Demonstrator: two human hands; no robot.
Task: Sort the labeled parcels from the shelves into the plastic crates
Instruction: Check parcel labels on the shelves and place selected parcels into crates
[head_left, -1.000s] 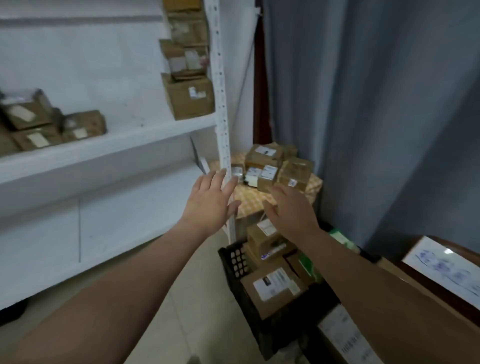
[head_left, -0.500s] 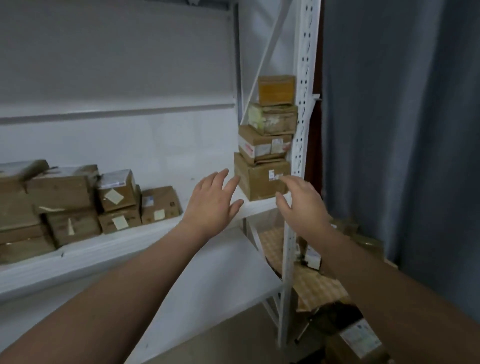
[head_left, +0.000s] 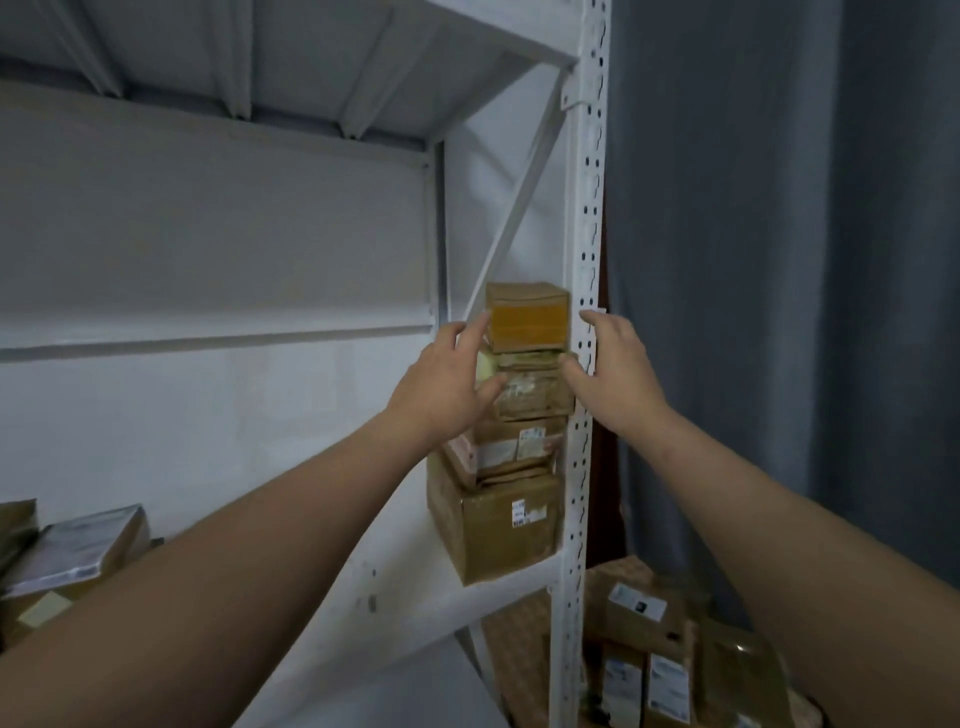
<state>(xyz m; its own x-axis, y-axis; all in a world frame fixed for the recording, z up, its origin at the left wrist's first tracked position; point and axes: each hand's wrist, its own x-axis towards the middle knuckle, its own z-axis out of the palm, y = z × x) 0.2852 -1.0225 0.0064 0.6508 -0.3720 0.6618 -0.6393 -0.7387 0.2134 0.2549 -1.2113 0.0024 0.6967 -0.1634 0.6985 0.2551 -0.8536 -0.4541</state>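
Observation:
A stack of several cardboard parcels stands at the right end of the white shelf (head_left: 498, 584), against the perforated upright post (head_left: 586, 364). The top parcel (head_left: 527, 318) has a yellow-taped front. Under it sits a taped parcel (head_left: 535, 392), then a labeled one (head_left: 514, 449), then the large bottom box (head_left: 501, 530). My left hand (head_left: 447, 387) reaches with straight fingers to the left side of the upper two parcels. My right hand (head_left: 613, 364) is spread in front of the post at their right side. Neither hand grips anything.
More parcels (head_left: 67, 561) lie on the same shelf at the far left. Below right, several labeled boxes (head_left: 644, 670) sit on a checkered surface. A grey curtain (head_left: 779, 260) hangs to the right of the post. An upper shelf (head_left: 311, 62) is overhead.
The view has swung up from the crate to the shelf. Both hands have risen and closed in on the top of the parcel stack, one on each side.

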